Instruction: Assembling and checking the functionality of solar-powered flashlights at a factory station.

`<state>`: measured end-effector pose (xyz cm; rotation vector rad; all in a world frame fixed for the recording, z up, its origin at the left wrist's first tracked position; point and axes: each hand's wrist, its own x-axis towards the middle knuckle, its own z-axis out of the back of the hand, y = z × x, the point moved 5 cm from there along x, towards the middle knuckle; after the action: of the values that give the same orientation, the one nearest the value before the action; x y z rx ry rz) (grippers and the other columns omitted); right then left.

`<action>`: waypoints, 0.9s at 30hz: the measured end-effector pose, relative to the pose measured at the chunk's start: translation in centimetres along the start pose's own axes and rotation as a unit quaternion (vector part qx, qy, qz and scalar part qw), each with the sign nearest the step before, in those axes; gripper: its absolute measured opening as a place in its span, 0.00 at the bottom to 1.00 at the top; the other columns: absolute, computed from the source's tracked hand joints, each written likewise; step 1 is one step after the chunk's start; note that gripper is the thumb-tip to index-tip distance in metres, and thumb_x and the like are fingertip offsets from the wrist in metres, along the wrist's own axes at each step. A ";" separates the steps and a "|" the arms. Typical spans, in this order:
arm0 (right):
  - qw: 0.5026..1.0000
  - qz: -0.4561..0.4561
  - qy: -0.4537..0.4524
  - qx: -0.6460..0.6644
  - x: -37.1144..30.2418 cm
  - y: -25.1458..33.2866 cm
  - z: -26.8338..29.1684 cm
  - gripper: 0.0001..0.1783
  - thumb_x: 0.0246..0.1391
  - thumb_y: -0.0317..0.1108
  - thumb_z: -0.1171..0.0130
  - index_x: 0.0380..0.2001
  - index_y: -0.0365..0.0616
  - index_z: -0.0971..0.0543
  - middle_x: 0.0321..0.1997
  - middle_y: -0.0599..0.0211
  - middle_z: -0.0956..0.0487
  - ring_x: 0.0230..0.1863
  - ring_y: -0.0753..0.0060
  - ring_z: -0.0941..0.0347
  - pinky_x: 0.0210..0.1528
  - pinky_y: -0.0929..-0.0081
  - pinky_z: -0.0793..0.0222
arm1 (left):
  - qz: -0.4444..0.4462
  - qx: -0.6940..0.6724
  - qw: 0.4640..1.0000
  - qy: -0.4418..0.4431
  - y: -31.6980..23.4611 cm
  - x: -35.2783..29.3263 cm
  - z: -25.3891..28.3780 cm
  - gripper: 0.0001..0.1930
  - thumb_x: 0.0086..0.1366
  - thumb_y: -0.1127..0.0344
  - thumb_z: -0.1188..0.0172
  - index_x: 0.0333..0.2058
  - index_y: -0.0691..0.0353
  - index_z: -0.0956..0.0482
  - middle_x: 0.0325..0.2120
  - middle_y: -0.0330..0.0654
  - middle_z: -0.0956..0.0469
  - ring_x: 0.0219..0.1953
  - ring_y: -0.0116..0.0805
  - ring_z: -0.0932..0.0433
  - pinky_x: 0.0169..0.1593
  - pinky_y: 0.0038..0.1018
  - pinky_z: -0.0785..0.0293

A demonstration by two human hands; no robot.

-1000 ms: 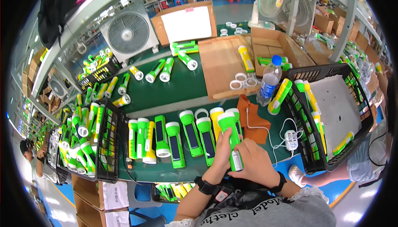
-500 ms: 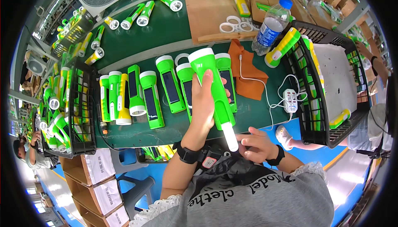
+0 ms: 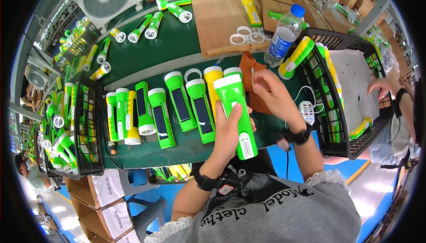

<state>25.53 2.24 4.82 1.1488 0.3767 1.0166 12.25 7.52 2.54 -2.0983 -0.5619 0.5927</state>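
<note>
My left hand is wrapped round a green flashlight with a white head rim, thumb on its front. A white panel shows at the flashlight's lower end. My right hand is at the white charging cable, its bent fingers closed just below the plug. An orange cloth lies under the cable and is partly hidden by that hand. Left of the held flashlight, several flashlights with dark solar panels lie in a row, and a yellow flashlight sits partly behind it.
Black crates of flashlights stand at left and right. A water bottle and a white multi-port charger are near the right crate. White rings lie on brown cardboard. A co-worker's hand is over the right crate.
My right hand has moved up and away from the flashlight's lower end to the cable. The glowing white tube no longer sticks out of the flashlight, which my left hand has lowered slightly.
</note>
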 end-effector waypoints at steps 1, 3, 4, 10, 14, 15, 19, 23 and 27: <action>1.000 0.000 -0.006 -0.004 1.0 -1.4 0.5 0.12 0.46 0.30 0.45 0.35 0.44 0.31 0.34 0.64 0.31 0.40 0.64 0.33 0.41 0.71 0.34 | -0.004 -0.037 0.999 0.009 -0.1 -0.1 -0.2 0.13 0.65 0.60 0.56 0.43 0.57 0.44 0.28 0.43 0.30 0.21 0.30 0.28 0.25 0.26 0.28; 0.925 0.089 -0.015 -0.370 2.8 -2.8 0.2 0.08 0.47 0.31 0.48 0.33 0.45 0.30 0.34 0.61 0.29 0.38 0.56 0.31 0.37 0.66 0.33 | -0.014 -0.075 0.997 0.008 -0.8 -0.4 -0.2 0.12 0.64 0.60 0.55 0.40 0.58 0.44 0.27 0.43 0.30 0.20 0.30 0.28 0.23 0.26 0.28; 0.923 0.095 -0.017 -0.372 3.1 -3.6 -0.1 0.08 0.47 0.31 0.48 0.33 0.45 0.30 0.34 0.61 0.29 0.38 0.56 0.31 0.37 0.66 0.33 | -0.020 -0.076 0.997 0.010 -0.9 -0.4 -0.3 0.12 0.64 0.60 0.55 0.40 0.58 0.44 0.27 0.43 0.30 0.20 0.30 0.28 0.23 0.26 0.28; 0.931 -0.033 -0.015 -0.364 3.4 -2.8 0.3 0.07 0.45 0.32 0.47 0.28 0.46 0.33 0.24 0.58 0.27 0.29 0.52 0.28 0.27 0.60 0.35 | 0.053 -0.142 0.988 0.018 0.0 -0.2 1.0 0.20 0.62 0.65 0.57 0.53 0.57 0.47 0.35 0.44 0.29 0.36 0.35 0.28 0.41 0.33 0.28; 0.916 0.032 -0.001 -0.400 3.1 -5.3 -0.4 0.07 0.46 0.30 0.51 0.32 0.47 0.33 0.27 0.58 0.24 0.28 0.51 0.27 0.28 0.59 0.32 | 0.020 -0.066 0.995 0.067 -0.3 0.3 0.6 0.29 0.59 0.70 0.54 0.57 0.58 0.54 0.41 0.46 0.33 0.47 0.37 0.32 0.49 0.34 0.34; 0.916 0.036 -0.002 -0.399 3.3 -5.4 0.0 0.07 0.46 0.30 0.51 0.32 0.47 0.33 0.27 0.58 0.24 0.28 0.51 0.27 0.28 0.59 0.32 | 0.033 -0.070 0.995 0.056 -0.4 0.3 0.9 0.35 0.58 0.72 0.52 0.61 0.53 0.60 0.41 0.46 0.34 0.43 0.35 0.31 0.45 0.32 0.31; 0.992 0.030 -0.023 -0.117 2.9 -1.1 0.7 0.13 0.48 0.22 0.55 0.38 0.43 0.30 0.34 0.58 0.24 0.26 0.61 0.25 0.30 0.69 0.30 | 0.029 -0.069 0.997 0.007 -0.7 -0.4 1.0 0.41 0.56 0.75 0.51 0.62 0.41 0.65 0.41 0.47 0.35 0.31 0.30 0.29 0.31 0.25 0.27; 0.996 0.085 0.028 0.024 -0.4 4.3 0.3 0.13 0.48 0.21 0.49 0.39 0.41 0.24 0.33 0.59 0.23 0.26 0.73 0.24 0.28 0.80 0.31 | 0.024 -0.021 0.999 0.017 -0.4 -0.1 0.8 0.42 0.56 0.75 0.51 0.62 0.43 0.66 0.42 0.46 0.36 0.31 0.30 0.29 0.32 0.24 0.27; 0.979 0.171 0.003 -0.112 -0.9 5.7 -0.1 0.10 0.45 0.24 0.43 0.35 0.42 0.22 0.26 0.62 0.23 0.25 0.67 0.25 0.25 0.78 0.31 | -0.045 0.053 0.998 0.009 -0.7 0.1 0.4 0.42 0.54 0.76 0.51 0.62 0.48 0.65 0.41 0.45 0.35 0.30 0.29 0.30 0.31 0.24 0.27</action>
<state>22.35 1.86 9.64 1.0253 0.0642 1.3260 11.97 8.20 2.91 -1.9667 -0.5995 0.5399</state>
